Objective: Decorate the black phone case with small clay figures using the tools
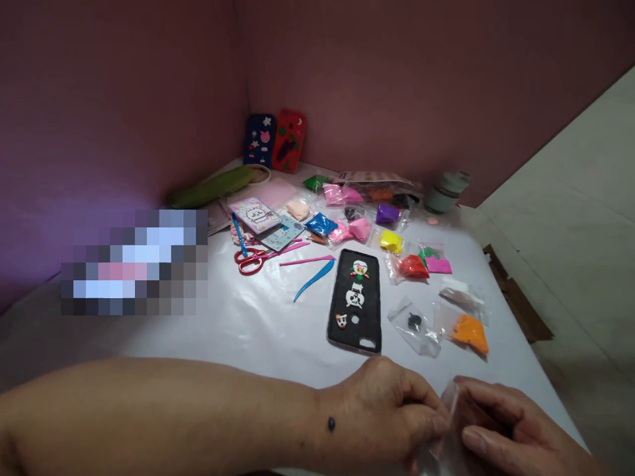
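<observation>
My left hand (391, 413) and my right hand (516, 430) meet at the table's near edge, both pinched on a small clear plastic bag (449, 423). What the bag contains is hidden by my fingers. Just beyond my hands lies a black phone case (355, 301) with small clay figures stuck on it. To its right lie clear bags with a black bit (415, 324) and orange clay (470, 332).
A white table (258, 324) carries several bags of coloured clay, red scissors (254, 259), a blue modelling tool (313, 279) and a pink stick (306, 260). Two decorated cases (275, 140) lean on the wall. A grey jar (444, 190) stands at the back right.
</observation>
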`<state>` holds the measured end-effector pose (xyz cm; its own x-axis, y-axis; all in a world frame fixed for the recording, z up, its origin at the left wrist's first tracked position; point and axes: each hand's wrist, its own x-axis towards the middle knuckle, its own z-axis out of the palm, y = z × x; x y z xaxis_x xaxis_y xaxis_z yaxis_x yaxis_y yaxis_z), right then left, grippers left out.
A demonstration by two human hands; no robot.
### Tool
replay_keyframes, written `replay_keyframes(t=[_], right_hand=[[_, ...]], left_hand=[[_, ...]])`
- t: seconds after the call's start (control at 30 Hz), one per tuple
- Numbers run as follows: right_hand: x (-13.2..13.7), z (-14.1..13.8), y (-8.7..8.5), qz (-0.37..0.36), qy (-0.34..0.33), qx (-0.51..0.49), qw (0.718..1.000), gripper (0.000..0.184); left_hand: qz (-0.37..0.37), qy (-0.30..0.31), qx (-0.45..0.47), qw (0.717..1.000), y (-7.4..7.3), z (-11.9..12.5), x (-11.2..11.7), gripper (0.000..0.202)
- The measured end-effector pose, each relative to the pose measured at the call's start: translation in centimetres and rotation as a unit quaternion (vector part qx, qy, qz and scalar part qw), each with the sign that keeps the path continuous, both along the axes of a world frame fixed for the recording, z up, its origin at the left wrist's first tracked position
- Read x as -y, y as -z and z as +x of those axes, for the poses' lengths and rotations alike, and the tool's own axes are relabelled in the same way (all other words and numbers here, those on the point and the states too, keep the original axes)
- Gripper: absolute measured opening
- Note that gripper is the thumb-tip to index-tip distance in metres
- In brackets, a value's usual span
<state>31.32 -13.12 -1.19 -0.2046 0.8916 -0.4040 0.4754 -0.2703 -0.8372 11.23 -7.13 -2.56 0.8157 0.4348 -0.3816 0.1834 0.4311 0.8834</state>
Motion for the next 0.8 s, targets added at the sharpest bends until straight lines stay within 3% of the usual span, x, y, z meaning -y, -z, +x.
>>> replay_keyframes(t=[0.17,0.33,0.5,0.63,0.8], right_hand=[[0.13,0.23,0.32,-0.041,-0.029,-0.002,0.999,0.036],[0.27,-0.09,0.34,-0.034,-0.016,-0.028,0.999,0.04],[0.02,-0.55,0.17,-0.077,0.003,-0.146,0.986,0.034],[-0.1,-0.5,0.25,-0.058,-0.004,-0.153,0.986,0.03],[0.1,-0.34,0.48,-0.042,0.02,-0.156,0.987,0.033]], left_hand=[[-0.031,0.004,-0.026,0.999,0.18,0.01,0.07,0.007],[0.0,0.014,-0.038,0.999,-0.21,-0.2,0.09,0.014],[-0.005,-0.007,-0.011,1.0,-0.55,-0.17,0.03,0.013],[-0.011,-0.011,0.028,0.999,-0.53,-0.09,-0.09,0.014],[-0.047,0.033,0.049,0.997,-0.57,0.05,-0.35,0.02]])
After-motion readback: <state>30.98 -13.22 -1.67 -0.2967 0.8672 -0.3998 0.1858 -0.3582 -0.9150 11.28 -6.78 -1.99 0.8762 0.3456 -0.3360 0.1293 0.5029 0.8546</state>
